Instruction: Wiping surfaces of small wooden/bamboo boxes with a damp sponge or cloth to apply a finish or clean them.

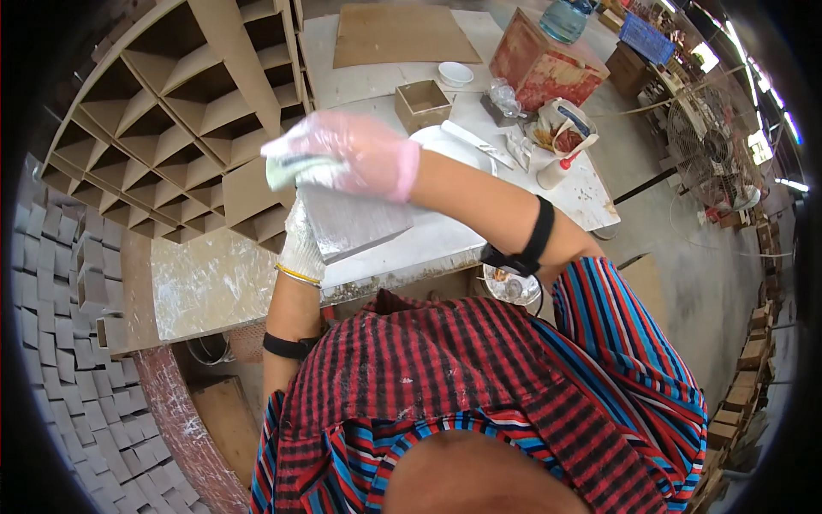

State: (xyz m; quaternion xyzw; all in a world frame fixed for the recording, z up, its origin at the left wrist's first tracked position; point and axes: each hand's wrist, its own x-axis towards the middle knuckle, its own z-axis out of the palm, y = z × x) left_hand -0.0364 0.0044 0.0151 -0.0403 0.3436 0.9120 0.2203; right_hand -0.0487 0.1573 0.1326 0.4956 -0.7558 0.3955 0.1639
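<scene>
A thin, clear-looking plastic glove with a pink cuff covers my right hand (355, 154), which is closed on a pale green cloth or sponge (279, 174). That hand is over the upper edge of a grey box (360, 224), smeared whitish on its near face. My left hand (301, 230), in a white knitted glove, grips the box at its left end; its fingertips are partly hidden. Under and behind the box lies a white tray or board (437, 230), partly covered by my right forearm. A white flat-handled scraper or brush (467, 137) rests at its far edge.
Stacked brown board compartments (184, 111) rise at the left. On the white table (591, 193) stand an open brown box (423, 104), a white bowl (455, 74), a red-capped bottle (555, 174) and a bag (565, 124). Behind are a red-stained box (548, 64) and a fan (706, 141).
</scene>
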